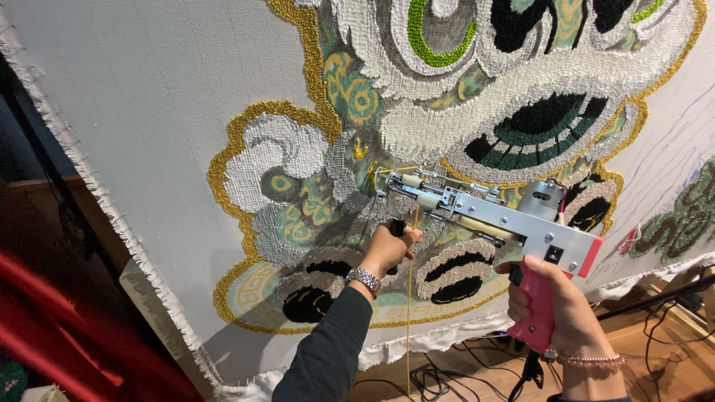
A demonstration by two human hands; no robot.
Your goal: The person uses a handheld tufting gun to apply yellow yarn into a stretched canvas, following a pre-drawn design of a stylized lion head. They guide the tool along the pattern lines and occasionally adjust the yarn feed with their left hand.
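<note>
Bare cloth (149, 112) lies open to your left, while your right hand (555, 301) and left hand (389, 249) both clench the tufting gun (491, 216) handles.

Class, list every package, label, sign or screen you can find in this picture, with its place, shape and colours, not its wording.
None in view: only a tufted cloth, a tufting gun held by the left hand and right hand, yellow yarn and floor cables.
</note>
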